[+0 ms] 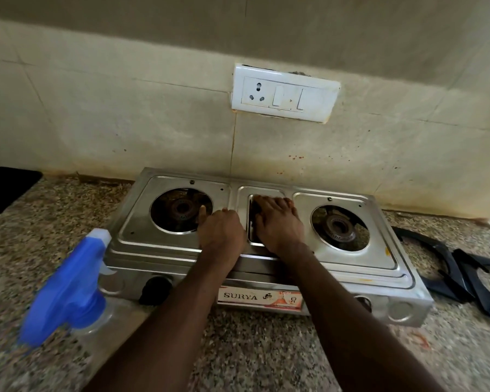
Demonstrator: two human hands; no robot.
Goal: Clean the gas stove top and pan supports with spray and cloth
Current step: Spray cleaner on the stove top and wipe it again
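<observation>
A steel two-burner gas stove [351, 267] stands on the counter against the wall, with both burners bare. My left hand [221, 230] rests knuckles-up on the stove top between the left burner [181, 209] and the centre tray [262, 190]. Its thumb reaches toward the burner hole and its fingertips are hidden. My right hand [276, 222] lies on the centre tray, fingers curled over the tray's left edge, where a dark gap shows. A blue spray bottle [68, 284] stands at the stove's front left. Two black pan supports [441, 267] lie on the counter to the right. No cloth is visible.
The speckled granite counter [252, 349] runs in front of and beside the stove. A tiled wall with a white socket panel [283, 93] rises right behind it. A black surface [3, 190] sits at the far left.
</observation>
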